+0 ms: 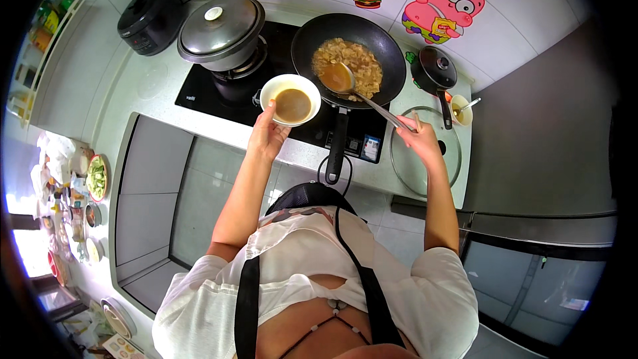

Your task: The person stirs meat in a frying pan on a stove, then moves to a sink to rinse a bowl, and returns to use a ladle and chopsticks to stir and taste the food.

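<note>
My left hand grips a white bowl by its near rim, thumb on the edge; brown liquid fills its lower part. The bowl is held just left of a black wok on the stove. In my right hand is the handle of a metal ladle, closed fingers wrapped round it. The ladle's head lies in the wok with brown liquid in it, among cooked pieces of food in sauce. The wok's black handle points toward me.
A lidded grey pot stands on the left burner of the black stove. Behind it is a black cooker. At right are a small black lidded pan, a glass lid and a small cup with a spoon.
</note>
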### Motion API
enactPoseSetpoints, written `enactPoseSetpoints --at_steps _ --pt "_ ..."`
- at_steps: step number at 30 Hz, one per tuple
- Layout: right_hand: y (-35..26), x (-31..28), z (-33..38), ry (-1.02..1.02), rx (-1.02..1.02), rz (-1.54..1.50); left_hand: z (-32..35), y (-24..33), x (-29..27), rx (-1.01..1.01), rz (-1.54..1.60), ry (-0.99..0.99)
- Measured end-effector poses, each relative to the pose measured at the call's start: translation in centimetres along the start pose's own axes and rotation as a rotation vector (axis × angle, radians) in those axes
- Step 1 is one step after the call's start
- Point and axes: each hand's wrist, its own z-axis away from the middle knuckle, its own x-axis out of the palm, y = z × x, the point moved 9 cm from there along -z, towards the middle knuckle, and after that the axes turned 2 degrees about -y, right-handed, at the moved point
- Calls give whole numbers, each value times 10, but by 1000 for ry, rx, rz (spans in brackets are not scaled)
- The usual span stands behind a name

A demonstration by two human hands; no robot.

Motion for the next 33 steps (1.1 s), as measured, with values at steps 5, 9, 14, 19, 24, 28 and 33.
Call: enactPoseSetpoints --at_steps 5,9,14,19,24,28,33 --pt "-11 -10 16 8 2 -14 0 1 -3 -3 0 15" --pt "-20 -21 26 16 -17 -16 -1 -1 -3 -7 0 19" --pt "-32 -28 35 12 -17 -19 -3 -5 -5 -23 2 3" --pt "-47 -34 43 14 -27 0 -2 -7 -2 -36 -21 -15" --pt "-59 -45 49 29 -43 1 -3 -8 -1 -24 -30 -16" --pt "-74 -47 56 33 -56 -24 -2 -9 1 -34 -19 -25" --pt "-92 -40 69 15 -62 26 -1 -7 8 -28 1 -53"
